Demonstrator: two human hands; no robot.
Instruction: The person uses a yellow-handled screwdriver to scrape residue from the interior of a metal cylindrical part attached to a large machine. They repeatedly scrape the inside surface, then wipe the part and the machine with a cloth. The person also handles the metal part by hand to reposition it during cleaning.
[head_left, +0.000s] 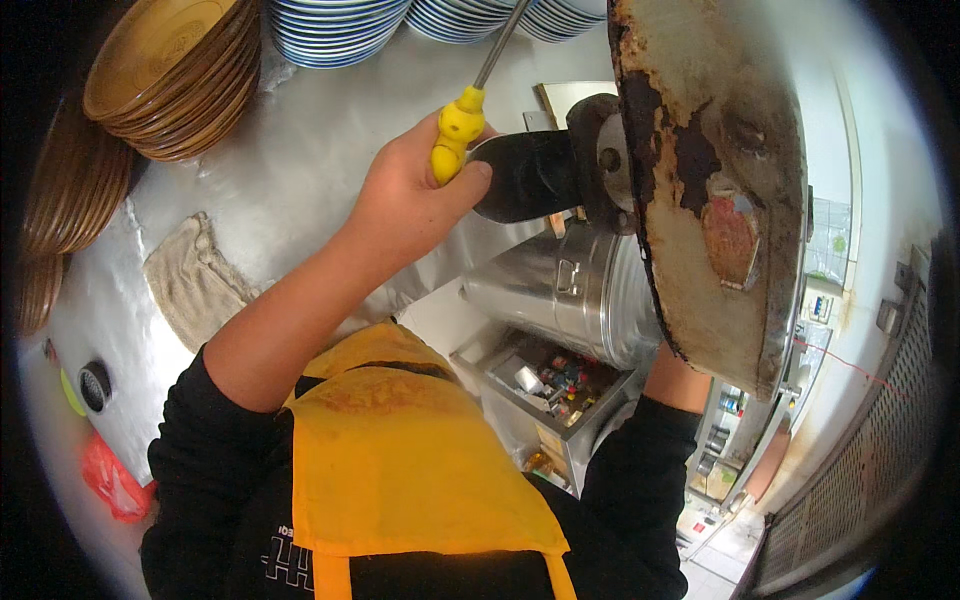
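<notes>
My left hand (416, 191) is wrapped around the yellow handle of a screwdriver (455, 135), whose steel shaft points up and away from me. The thumb of that hand also rests at the end of a black handle (529, 176). A dark bracket with a round bolt hole (609, 159) joins this handle to a large metal pan or lid (675, 300). The pan stands nearly on edge; its surface is worn, with brown and black burnt patches and a reddish patch. My right forearm reaches up behind the pan, which hides my right hand.
Brown bowls (180, 82) and blue-rimmed white plates (337, 30) stand stacked on the steel counter (300, 127). A beige cloth (196, 277) lies there too. A lidded steel drum (547, 289) stands beyond the counter edge, near an open drawer (555, 382) of small items.
</notes>
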